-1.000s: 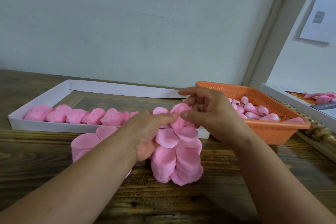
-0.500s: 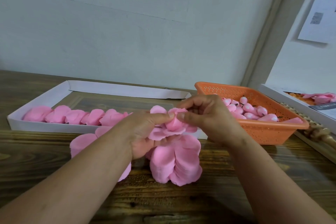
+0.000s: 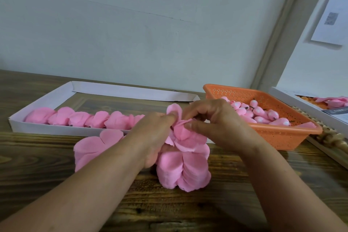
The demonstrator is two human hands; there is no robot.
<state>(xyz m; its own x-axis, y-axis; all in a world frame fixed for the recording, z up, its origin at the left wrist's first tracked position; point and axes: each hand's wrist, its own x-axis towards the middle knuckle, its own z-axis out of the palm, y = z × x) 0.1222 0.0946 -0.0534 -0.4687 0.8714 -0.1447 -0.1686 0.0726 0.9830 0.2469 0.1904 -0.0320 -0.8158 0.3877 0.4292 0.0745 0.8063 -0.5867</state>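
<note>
The left hand (image 3: 152, 137) and right hand (image 3: 218, 120) now sit closer together, both pinching the petal (image 3: 181, 130) between them, curled and raised just above the stack (image 3: 184, 171); the wrap seems to be taking shape.

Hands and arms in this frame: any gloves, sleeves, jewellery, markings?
None seen: left hand and right hand are ungloved, no rings, nails short, plain. Bare left forearm and right forearm run to the frame edge: no sleeves, watch or bands.
</note>
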